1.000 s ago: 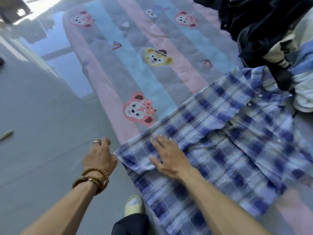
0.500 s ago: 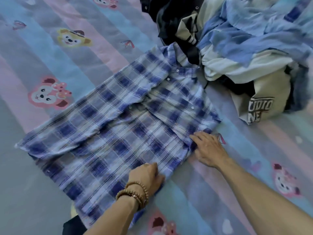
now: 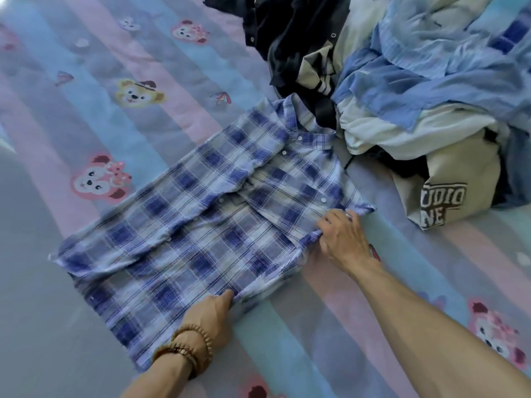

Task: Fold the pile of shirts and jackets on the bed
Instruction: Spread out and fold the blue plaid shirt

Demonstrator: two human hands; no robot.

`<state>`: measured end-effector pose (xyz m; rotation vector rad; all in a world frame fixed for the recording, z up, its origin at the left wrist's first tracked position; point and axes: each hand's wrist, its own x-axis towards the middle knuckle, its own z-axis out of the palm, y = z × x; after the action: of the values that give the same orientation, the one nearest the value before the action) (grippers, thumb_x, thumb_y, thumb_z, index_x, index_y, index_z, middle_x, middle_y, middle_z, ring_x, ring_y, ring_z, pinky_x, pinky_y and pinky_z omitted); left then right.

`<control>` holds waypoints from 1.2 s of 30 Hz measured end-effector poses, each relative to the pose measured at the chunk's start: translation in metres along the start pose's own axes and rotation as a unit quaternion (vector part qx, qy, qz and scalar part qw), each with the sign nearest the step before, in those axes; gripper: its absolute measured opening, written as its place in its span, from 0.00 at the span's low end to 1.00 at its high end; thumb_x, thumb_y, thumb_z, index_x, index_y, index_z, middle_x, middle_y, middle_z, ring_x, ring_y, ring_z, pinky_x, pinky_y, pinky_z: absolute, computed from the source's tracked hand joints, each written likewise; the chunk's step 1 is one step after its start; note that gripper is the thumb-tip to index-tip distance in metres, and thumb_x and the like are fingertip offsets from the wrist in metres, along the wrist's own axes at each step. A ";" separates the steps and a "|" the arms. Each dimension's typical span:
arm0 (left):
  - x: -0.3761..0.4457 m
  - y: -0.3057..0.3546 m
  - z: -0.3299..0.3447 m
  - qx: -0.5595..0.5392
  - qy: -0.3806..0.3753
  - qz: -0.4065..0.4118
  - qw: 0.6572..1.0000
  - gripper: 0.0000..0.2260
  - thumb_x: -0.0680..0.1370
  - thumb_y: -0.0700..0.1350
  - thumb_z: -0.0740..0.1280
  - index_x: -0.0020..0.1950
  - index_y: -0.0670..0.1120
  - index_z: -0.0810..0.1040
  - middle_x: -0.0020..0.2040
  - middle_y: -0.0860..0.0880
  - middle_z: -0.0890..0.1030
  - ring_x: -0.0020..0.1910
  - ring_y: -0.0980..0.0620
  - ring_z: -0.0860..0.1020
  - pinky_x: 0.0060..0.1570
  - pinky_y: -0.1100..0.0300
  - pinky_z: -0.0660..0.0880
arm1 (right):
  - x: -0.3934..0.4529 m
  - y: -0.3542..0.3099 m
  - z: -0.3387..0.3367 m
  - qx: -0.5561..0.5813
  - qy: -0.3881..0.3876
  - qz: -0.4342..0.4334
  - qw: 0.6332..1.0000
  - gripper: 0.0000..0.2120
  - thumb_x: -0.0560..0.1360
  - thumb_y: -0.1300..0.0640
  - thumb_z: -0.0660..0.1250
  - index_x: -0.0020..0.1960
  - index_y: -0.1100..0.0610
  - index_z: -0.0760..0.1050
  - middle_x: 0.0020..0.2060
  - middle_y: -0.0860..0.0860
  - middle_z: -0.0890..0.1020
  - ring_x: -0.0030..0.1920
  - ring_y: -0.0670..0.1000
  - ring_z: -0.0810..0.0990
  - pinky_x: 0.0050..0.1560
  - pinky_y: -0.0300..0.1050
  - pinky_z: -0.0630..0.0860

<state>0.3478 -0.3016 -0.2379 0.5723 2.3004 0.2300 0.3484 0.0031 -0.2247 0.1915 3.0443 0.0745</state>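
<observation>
The plaid shirt (image 3: 201, 225) is pinched at its near edge by your left hand (image 3: 211, 314) and right hand (image 3: 343, 239). Pull unevenly and the sleeve already folded across could slide open.

Left hand (image 3: 211, 314): fingertips were tucked under the plaid shirt (image 3: 201, 225) hem, so the grip itself was hidden. Right hand (image 3: 343, 239): fingers bunched in the shirt's side edge, tips partly buried in fabric. Both forearms were cut off by the bottom and right edges. Clothes pile (image 3: 416, 90) ran off the top and right edges; garment count and types couldn't be told, dark items were buried under blue and white ones. Cream garment (image 3: 448, 193) print was partly folded away, only fragments legible. Shirt's lower left part was motion-blurred. Bed (image 3: 143, 67) was cropped on all sides.
</observation>
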 end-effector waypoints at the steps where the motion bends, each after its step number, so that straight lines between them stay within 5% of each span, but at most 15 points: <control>1: -0.004 -0.014 -0.009 -0.030 0.011 -0.020 0.999 0.05 0.75 0.44 0.61 0.46 0.51 0.65 0.40 0.51 0.72 0.47 0.44 0.78 0.40 0.56 0.72 | 0.015 -0.006 -0.011 0.008 0.005 0.001 1.000 0.09 0.67 0.60 0.60 0.39 0.58 0.79 0.39 0.54 0.81 0.45 0.57 0.80 0.54 0.57 0.71; 10: -0.010 -0.115 -0.079 -0.157 0.123 -0.181 0.963 0.11 0.77 0.47 0.67 0.35 0.54 0.71 0.34 0.54 0.77 0.36 0.53 0.76 0.37 0.60 0.70 | 0.153 -0.072 -0.051 -0.097 -0.105 -0.099 0.985 0.11 0.79 0.56 0.58 0.60 0.53 0.72 0.55 0.51 0.80 0.62 0.54 0.74 0.70 0.60 0.59; 17: 0.002 -0.135 -0.080 -0.105 0.156 -0.253 0.949 0.05 0.77 0.51 0.64 0.42 0.56 0.71 0.45 0.51 0.81 0.45 0.48 0.79 0.45 0.58 0.76 | 0.207 -0.105 -0.028 -0.086 -0.091 -0.138 0.982 0.07 0.79 0.56 0.59 0.53 0.54 0.74 0.49 0.50 0.81 0.57 0.54 0.76 0.68 0.59 0.62; 19: 0.006 -0.133 -0.078 -0.070 0.189 -0.247 0.948 0.02 0.75 0.50 0.65 0.44 0.54 0.74 0.45 0.50 0.81 0.44 0.47 0.79 0.44 0.56 0.76 | 0.210 -0.107 -0.022 -0.078 -0.091 -0.138 0.983 0.07 0.78 0.56 0.59 0.53 0.55 0.75 0.49 0.51 0.81 0.56 0.54 0.76 0.68 0.58 0.63; 23: 0.023 -0.113 -0.082 0.068 0.276 -0.178 0.942 0.17 0.64 0.48 0.76 0.50 0.45 0.79 0.43 0.45 0.79 0.41 0.43 0.77 0.42 0.48 0.75 | 0.205 -0.107 -0.010 -0.037 -0.027 -0.113 0.993 0.11 0.74 0.58 0.64 0.56 0.58 0.75 0.53 0.56 0.80 0.57 0.57 0.76 0.64 0.57 0.66; 27: 0.061 -0.073 -0.092 0.071 0.251 -0.054 0.964 0.29 0.62 0.50 0.78 0.61 0.50 0.75 0.56 0.44 0.79 0.55 0.40 0.79 0.53 0.41 0.77 | 0.166 -0.113 0.002 0.136 0.081 -0.015 0.987 0.21 0.74 0.58 0.66 0.65 0.62 0.70 0.65 0.61 0.73 0.66 0.60 0.71 0.67 0.60 0.66; 29: 0.078 -0.051 -0.096 0.083 0.201 0.011 0.976 0.34 0.65 0.53 0.77 0.69 0.55 0.70 0.67 0.45 0.74 0.66 0.38 0.73 0.62 0.37 0.71 | 0.143 -0.111 0.015 0.151 0.021 -0.046 0.987 0.27 0.78 0.50 0.58 0.74 0.60 0.63 0.75 0.58 0.63 0.75 0.57 0.61 0.75 0.58 0.56; 31: 0.092 -0.040 -0.094 0.107 0.165 0.062 0.979 0.33 0.75 0.57 0.67 0.77 0.59 0.55 0.79 0.48 0.53 0.77 0.39 0.53 0.73 0.36 0.53 | 0.135 -0.096 0.023 0.121 -0.059 -0.036 0.990 0.30 0.80 0.44 0.46 0.79 0.57 0.52 0.79 0.54 0.51 0.79 0.53 0.49 0.77 0.56 0.43; 33: 0.100 -0.043 -0.088 0.116 0.124 0.054 0.984 0.32 0.80 0.58 0.57 0.78 0.59 0.43 0.79 0.50 0.40 0.78 0.42 0.40 0.74 0.39 0.41 | 0.134 -0.073 0.032 0.093 -0.119 0.066 0.986 0.30 0.82 0.43 0.43 0.80 0.54 0.47 0.79 0.53 0.44 0.79 0.53 0.42 0.76 0.58 0.38; 36: 0.099 -0.062 -0.079 0.123 0.105 0.055 0.985 0.32 0.80 0.60 0.52 0.78 0.55 0.39 0.79 0.50 0.37 0.76 0.44 0.35 0.73 0.39 0.37 | 0.117 -0.058 0.032 0.062 -0.141 0.159 0.975 0.29 0.83 0.43 0.45 0.80 0.55 0.47 0.79 0.55 0.45 0.79 0.55 0.42 0.75 0.61 0.37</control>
<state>0.2092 -0.3094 -0.2641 0.8358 2.5229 0.0604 0.2286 -0.0384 -0.2699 0.6396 2.7097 -0.1129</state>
